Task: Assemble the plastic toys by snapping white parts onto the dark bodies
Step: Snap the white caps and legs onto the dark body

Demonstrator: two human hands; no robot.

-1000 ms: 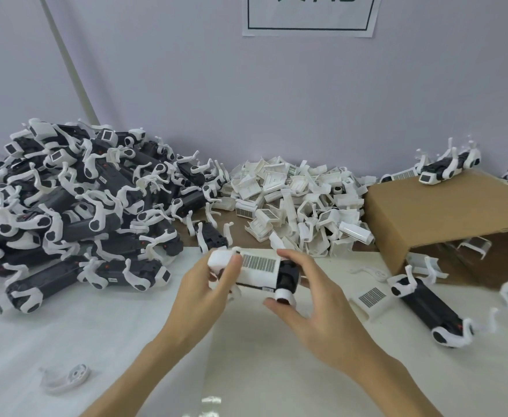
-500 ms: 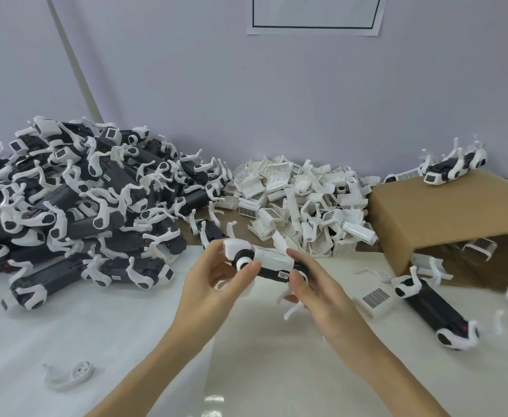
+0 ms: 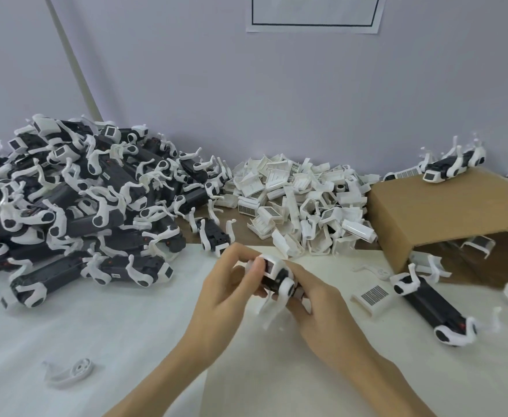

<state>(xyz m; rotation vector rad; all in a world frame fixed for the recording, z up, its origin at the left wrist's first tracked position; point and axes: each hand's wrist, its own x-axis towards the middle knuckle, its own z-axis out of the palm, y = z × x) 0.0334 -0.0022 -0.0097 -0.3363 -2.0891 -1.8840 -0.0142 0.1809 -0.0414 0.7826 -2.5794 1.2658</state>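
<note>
Both hands hold one toy [image 3: 276, 273] above the middle of the white table, its white end cap facing me and white legs hanging below. My left hand [image 3: 225, 291] grips it from the left, thumb on the white cap. My right hand [image 3: 321, 305] clasps its dark body from the right and underneath. A big heap of dark bodies with white legs [image 3: 75, 203] fills the back left. A pile of loose white parts [image 3: 300, 203] lies at the back centre.
A cardboard box [image 3: 445, 212] lies on its side at the right, a toy [image 3: 454, 164] on top. Another toy [image 3: 430, 305] and a white grille part [image 3: 373, 296] lie right of my hands. One loose white leg [image 3: 69, 371] rests front left.
The toy has turned in my hands from lying sideways to pointing its white end at me. Both hands have drawn closer together around it.
</note>
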